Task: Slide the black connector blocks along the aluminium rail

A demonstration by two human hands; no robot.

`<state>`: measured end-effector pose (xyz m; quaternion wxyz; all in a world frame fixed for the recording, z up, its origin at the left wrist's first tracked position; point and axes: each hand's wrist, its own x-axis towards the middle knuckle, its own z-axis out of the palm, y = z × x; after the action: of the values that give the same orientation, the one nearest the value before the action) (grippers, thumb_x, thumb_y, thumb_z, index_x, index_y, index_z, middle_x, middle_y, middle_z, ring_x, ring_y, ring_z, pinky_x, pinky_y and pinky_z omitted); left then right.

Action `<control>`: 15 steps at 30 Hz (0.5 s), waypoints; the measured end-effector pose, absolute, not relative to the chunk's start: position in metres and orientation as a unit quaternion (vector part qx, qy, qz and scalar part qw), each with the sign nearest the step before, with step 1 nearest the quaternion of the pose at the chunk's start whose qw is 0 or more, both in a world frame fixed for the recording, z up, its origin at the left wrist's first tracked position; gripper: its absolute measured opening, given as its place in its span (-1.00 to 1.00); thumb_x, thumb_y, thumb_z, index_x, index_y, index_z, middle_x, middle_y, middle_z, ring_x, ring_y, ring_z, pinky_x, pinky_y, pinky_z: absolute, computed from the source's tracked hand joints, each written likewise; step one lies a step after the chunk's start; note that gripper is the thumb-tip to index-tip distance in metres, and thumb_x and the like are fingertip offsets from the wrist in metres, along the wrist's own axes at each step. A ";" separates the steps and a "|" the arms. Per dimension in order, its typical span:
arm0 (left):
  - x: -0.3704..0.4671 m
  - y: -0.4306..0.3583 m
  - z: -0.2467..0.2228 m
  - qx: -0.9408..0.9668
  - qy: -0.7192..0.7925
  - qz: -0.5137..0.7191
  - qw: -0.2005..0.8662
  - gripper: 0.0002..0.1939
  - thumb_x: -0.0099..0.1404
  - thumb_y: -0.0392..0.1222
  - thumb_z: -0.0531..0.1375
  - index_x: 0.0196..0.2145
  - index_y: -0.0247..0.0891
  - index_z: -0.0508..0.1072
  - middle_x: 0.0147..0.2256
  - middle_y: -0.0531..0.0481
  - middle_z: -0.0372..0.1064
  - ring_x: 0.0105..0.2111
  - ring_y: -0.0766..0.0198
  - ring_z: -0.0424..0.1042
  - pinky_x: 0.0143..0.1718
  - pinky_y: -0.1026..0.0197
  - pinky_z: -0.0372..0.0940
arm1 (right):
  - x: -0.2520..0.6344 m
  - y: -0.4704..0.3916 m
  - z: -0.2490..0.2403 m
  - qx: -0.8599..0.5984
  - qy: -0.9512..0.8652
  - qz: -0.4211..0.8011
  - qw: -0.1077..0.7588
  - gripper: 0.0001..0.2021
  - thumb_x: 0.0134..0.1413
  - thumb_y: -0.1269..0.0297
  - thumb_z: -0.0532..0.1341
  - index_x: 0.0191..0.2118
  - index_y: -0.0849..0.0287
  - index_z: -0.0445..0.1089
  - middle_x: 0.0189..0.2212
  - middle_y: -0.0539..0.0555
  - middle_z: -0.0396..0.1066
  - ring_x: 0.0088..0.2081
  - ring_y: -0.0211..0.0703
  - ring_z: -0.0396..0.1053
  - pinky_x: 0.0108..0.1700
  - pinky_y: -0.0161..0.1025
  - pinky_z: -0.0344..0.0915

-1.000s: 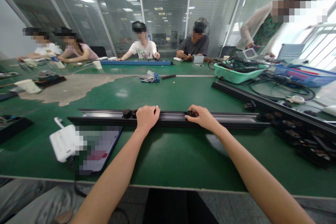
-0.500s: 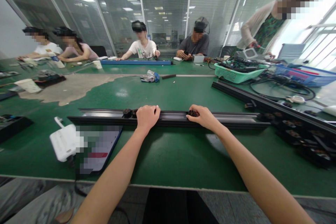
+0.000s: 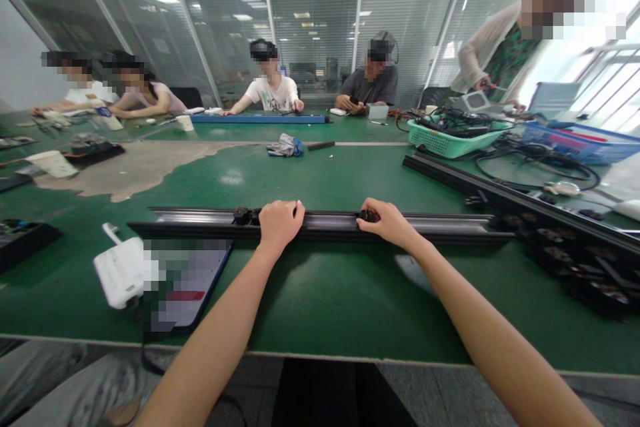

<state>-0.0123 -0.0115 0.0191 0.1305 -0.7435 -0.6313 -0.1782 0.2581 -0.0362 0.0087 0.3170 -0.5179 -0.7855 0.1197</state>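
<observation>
A long black metal rail [image 3: 330, 236] with a shiny open channel lies crosswise on the table in front of me. My left hand [image 3: 281, 223] is closed over the rail left of its middle, its fingertips hidden behind it. Just left of that hand, small black modules [image 3: 243, 215] sit in the channel, partly covered by the hand. Farther right, my right hand [image 3: 389, 219] pinches a small black module [image 3: 369, 215] at the channel between thumb and fingers.
On the left lie a white device [image 3: 123, 270] and a flat tablet-like device [image 3: 205, 280]. To the right are another black rail [image 3: 450, 180], several black parts [image 3: 565, 247], a green basket [image 3: 440, 145] and a blue basket [image 3: 595, 155]. Several people sit or stand across the table.
My hands and the rail look almost the same. Across the table, the hand of the person in white has lowered slightly.
</observation>
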 end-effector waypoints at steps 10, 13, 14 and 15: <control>-0.012 -0.012 0.019 -0.743 -0.631 -0.181 0.132 -0.42 0.42 0.02 -0.16 -0.33 -0.26 0.60 -0.33 -0.23 0.50 -0.29 0.06 0.47 -0.24 0.11 0.21 | 0.261 -0.037 0.016 -0.517 -0.789 0.149 0.297 -0.78 0.05 0.09 0.20 -0.39 0.12 0.23 -0.52 -0.07 0.23 -0.45 -0.25 0.16 -0.36 -0.30 0.03; -0.013 -0.012 0.020 -0.745 -0.629 -0.182 0.129 -0.42 0.42 0.01 -0.16 -0.32 -0.26 0.60 -0.34 -0.24 0.50 -0.29 0.05 0.47 -0.25 0.11 0.21 | 0.265 -0.036 0.018 -0.505 -0.802 0.171 0.270 -0.74 0.08 0.03 0.20 -0.36 0.11 0.24 -0.51 -0.07 0.26 -0.45 -0.25 0.17 -0.37 -0.29 0.06; -0.013 -0.012 0.020 -0.744 -0.630 -0.182 0.127 -0.42 0.42 0.01 -0.16 -0.32 -0.26 0.60 -0.33 -0.24 0.50 -0.28 0.04 0.47 -0.25 0.11 0.21 | 0.266 -0.036 0.017 -0.502 -0.806 0.167 0.265 -0.74 0.10 0.02 0.19 -0.35 0.11 0.25 -0.49 -0.06 0.28 -0.44 -0.23 0.19 -0.36 -0.29 0.07; -0.013 -0.012 0.020 -0.744 -0.630 -0.182 0.125 -0.42 0.42 0.01 -0.16 -0.32 -0.26 0.61 -0.33 -0.25 0.50 -0.28 0.04 0.47 -0.24 0.11 0.21 | 0.267 -0.036 0.015 -0.500 -0.810 0.154 0.263 -0.74 0.11 0.01 0.19 -0.33 0.11 0.26 -0.47 -0.04 0.31 -0.42 -0.21 0.21 -0.34 -0.28 0.09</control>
<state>-0.0126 -0.0123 0.0197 0.1255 -0.7442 -0.6304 -0.1820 0.2670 -0.0361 0.0152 0.2633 -0.5001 -0.8105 0.1539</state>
